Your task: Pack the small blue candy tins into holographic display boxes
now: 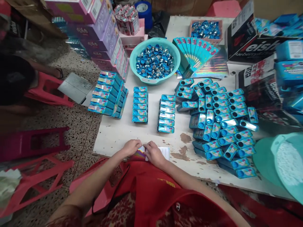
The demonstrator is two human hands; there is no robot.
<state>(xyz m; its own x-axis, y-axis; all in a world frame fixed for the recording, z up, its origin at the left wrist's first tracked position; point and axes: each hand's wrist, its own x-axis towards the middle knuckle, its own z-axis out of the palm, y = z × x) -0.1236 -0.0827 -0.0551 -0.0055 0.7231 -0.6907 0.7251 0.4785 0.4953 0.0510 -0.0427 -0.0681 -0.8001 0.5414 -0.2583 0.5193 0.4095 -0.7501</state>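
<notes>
At the table's front edge, my left hand [132, 147] pinches a small shiny rainbow-coloured sheet [141, 150]. My right hand [154, 154] is closed on the same sheet from the other side, its fingertips close to the left ones. A white sheet [165, 152] with faint lines lies partly under my right hand. Just beyond the hands stand two rows of slim blue boxes, a left row [139, 106] and a right row [167, 114]. A larger group of similar blue boxes [221, 118] with round holes or caps spreads over the right side.
A turquoise basin [155, 81] of blue and silver caps stands at the back, beside fanned blue cartons [196, 53]. Stacked blue boxes [107, 94] and purple cartons [94, 37] rise on the left. At right are a black carton [251, 47] and a green tub [265, 157] of white pieces.
</notes>
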